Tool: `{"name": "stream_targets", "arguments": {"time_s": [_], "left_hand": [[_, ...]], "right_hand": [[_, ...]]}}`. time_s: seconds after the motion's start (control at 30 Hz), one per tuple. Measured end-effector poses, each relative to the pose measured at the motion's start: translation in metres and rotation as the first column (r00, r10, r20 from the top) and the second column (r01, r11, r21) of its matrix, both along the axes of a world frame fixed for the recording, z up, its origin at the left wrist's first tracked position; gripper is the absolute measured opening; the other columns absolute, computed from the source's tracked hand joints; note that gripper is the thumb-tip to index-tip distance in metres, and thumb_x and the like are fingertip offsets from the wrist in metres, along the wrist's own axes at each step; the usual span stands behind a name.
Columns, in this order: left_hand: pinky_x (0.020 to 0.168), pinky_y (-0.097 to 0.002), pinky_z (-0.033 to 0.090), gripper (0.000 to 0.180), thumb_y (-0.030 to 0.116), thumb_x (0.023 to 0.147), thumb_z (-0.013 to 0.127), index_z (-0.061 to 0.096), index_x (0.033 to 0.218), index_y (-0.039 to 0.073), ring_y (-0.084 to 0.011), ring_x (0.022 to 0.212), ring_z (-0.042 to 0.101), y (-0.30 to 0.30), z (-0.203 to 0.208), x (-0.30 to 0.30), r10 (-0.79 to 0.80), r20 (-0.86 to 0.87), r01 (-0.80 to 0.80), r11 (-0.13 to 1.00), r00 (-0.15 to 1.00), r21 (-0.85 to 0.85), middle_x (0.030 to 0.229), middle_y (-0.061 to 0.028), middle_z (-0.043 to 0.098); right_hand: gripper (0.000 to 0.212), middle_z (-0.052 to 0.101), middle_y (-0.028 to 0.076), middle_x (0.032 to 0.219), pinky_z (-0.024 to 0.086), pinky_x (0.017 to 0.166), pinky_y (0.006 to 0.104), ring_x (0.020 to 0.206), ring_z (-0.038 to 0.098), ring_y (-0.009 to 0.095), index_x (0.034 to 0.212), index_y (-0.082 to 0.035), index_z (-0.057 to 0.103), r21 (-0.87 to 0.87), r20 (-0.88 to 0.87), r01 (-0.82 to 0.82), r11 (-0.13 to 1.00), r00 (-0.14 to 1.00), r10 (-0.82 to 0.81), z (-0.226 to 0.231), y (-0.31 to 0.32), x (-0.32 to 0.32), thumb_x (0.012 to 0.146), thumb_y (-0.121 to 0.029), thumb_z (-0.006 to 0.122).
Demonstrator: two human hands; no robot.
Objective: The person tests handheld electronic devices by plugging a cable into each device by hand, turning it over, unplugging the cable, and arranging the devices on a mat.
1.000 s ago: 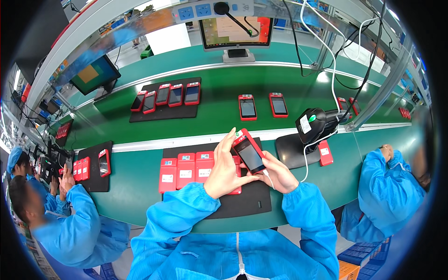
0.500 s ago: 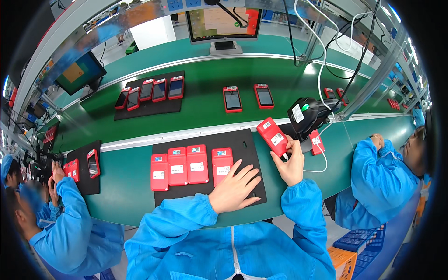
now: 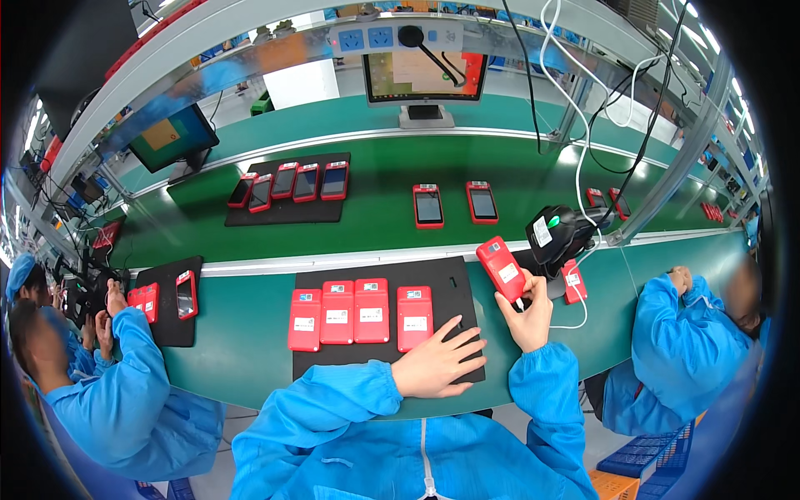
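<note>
My right hand (image 3: pixel 530 315) grips the lower end of a red handheld terminal (image 3: pixel 500 265), fingers closed round its edges. Its labelled back faces up, tilted, and a white cable plug shows at its bottom end. Just right of it stands a black barcode scanner (image 3: pixel 557 237) with a green light. My left hand (image 3: pixel 437 362) lies flat with fingers spread on a black mat (image 3: pixel 454 292). Close to its fingers is a red terminal (image 3: pixel 414 323), face down. Three more red terminals (image 3: pixel 337 315) lie face down in a row further left on the mat.
Another red terminal (image 3: pixel 575 283) lies behind the white cable (image 3: pixel 585 312). Beyond, a green belt (image 3: pixel 375 225) carries two terminals and a black mat (image 3: pixel 283 211) with several more. A monitor (image 3: pixel 425 79) stands behind. Co-workers in blue sit left and right; a metal post (image 3: pixel 683 158) rises at right.
The whole view has shifted, so the scene sits lower and further right. My right hand still holds the terminal by the scanner, and my left hand still rests on the mat.
</note>
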State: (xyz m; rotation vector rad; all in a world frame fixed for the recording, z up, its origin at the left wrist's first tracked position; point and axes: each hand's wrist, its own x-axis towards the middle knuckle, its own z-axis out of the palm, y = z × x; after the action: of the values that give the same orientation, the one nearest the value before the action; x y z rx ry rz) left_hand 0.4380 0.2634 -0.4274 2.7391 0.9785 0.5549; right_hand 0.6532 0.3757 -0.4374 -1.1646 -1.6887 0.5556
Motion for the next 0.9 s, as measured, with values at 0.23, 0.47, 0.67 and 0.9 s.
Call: {"name": "stream_targets", "arguments": {"time_s": [0.23, 0.47, 0.67, 0.9], "left_hand": [[0.127, -0.0660, 0.022, 0.050, 0.041, 0.093, 0.071, 0.066, 0.132, 0.009, -0.0362, 0.146, 0.046, 0.006, 0.005, 0.007, 0.007, -0.011, -0.007, 0.999, 1.000, -0.032, 0.142, -0.0167, 0.058], [0.127, -0.0670, 0.021, 0.051, 0.040, 0.093, 0.071, 0.065, 0.133, 0.009, -0.0360, 0.142, 0.049, 0.010, 0.003, 0.014, 0.012, -0.037, -0.013, 0.999, 0.999, -0.039, 0.140, -0.0168, 0.058], [0.127, -0.0673, 0.020, 0.050, 0.039, 0.093, 0.071, 0.065, 0.132, 0.009, -0.0352, 0.142, 0.049, 0.014, 0.002, 0.015, 0.022, -0.039, -0.024, 0.999, 0.999, -0.034, 0.139, -0.0167, 0.058], [0.126, -0.0660, 0.023, 0.048, 0.038, 0.093, 0.070, 0.065, 0.129, 0.008, -0.0361, 0.142, 0.048, 0.022, -0.004, 0.017, 0.052, -0.047, -0.054, 0.998, 0.998, -0.042, 0.140, -0.0181, 0.057]], "right_hand": [[0.048, 0.072, 0.018, 0.124, 0.057, 0.084, 0.0332, 0.093, 0.070, 0.019, 0.104, -0.002, 0.048, -0.014, -0.064, -0.021, 1.000, 0.998, 0.020, 0.000, 0.006, 0.004, 0.081, -0.006, 0.089], [0.049, 0.073, 0.017, 0.123, 0.058, 0.082, 0.0324, 0.091, 0.069, 0.017, 0.098, -0.004, 0.045, -0.023, -0.086, -0.021, 1.000, 0.996, 0.019, -0.002, 0.009, 0.009, 0.080, -0.005, 0.090], [0.050, 0.072, 0.017, 0.125, 0.057, 0.080, 0.0316, 0.090, 0.068, 0.016, 0.097, -0.006, 0.043, -0.064, -0.064, -0.030, 0.997, 0.998, 0.026, -0.004, 0.012, 0.015, 0.079, -0.003, 0.090], [0.051, 0.070, 0.017, 0.129, 0.058, 0.080, 0.0320, 0.092, 0.068, 0.017, 0.096, -0.006, 0.042, -0.068, -0.061, -0.041, 0.997, 0.997, 0.037, -0.009, 0.017, 0.023, 0.078, 0.000, 0.089]]}}
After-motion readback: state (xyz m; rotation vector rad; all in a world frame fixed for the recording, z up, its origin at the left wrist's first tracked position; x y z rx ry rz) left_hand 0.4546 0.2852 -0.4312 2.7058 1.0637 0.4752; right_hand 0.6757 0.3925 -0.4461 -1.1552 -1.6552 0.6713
